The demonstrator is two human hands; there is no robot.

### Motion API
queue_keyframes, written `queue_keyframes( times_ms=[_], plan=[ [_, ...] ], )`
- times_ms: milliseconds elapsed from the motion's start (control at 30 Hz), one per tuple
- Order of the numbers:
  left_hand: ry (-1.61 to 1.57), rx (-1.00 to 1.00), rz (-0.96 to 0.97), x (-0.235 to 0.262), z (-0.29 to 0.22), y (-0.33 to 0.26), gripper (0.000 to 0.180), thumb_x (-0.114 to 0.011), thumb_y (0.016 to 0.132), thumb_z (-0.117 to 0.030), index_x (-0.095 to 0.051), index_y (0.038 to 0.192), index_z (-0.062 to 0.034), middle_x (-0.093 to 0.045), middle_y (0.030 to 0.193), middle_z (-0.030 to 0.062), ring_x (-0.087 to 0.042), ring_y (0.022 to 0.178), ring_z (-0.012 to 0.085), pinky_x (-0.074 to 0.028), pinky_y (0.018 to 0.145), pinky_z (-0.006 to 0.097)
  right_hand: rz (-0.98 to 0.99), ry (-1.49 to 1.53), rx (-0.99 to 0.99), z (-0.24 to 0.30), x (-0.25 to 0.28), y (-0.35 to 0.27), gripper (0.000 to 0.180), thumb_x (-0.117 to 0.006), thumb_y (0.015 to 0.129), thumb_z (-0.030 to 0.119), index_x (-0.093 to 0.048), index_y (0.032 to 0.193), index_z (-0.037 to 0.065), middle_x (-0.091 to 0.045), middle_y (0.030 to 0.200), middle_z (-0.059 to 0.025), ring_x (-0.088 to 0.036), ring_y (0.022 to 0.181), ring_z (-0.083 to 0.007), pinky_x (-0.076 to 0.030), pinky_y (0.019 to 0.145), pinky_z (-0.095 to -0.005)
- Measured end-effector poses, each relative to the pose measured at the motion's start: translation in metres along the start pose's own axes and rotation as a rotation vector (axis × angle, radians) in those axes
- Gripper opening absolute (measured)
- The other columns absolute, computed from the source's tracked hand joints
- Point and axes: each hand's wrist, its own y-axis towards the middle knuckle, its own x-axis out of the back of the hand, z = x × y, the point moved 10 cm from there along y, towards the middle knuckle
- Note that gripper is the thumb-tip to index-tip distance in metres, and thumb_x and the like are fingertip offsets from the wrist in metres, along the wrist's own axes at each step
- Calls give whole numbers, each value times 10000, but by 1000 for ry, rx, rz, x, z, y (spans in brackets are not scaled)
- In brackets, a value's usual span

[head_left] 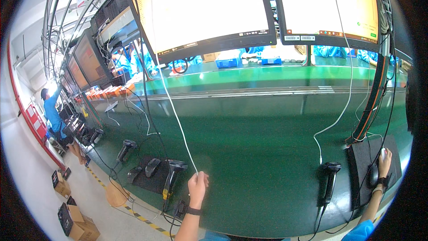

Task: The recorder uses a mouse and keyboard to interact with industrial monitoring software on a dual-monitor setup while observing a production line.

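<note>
One white cable [178, 120] pinched, two hands, three scanners.

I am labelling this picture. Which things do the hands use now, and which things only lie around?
In use:
- white cable, pinched by left hand
- white mouse on black pad, under right hand

Lying about:
- barcode scanners
- cardboard boxes
</note>
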Motion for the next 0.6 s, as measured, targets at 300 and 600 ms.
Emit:
queue_keyframes(
  times_ms=[300, 600],
  plan=[
    [-4, -15, 12, -3, 0, 3, 362, -558, 1056, -281, -673, 855, -2, -617, 698, 19, -567, 591, 92, -445, 538, 251, 6, 66, -72, -13, 2, -7, 484, -590, 885, 35, -507, 1358, -20, -549, 1327, -231, -534, 1276, -401, -412, 1100, -436],
    [-3, -19, 23, -7, 1, 6, 365, -553, 1058, -277, -674, 856, 2, -619, 698, 20, -569, 591, 89, -450, 534, 253, 3, -3, -37, -25, 3, -14, 521, -603, 856, 11, -499, 1365, -23, -541, 1345, -219, -515, 1295, -391, -394, 1122, -424]
  ],
)
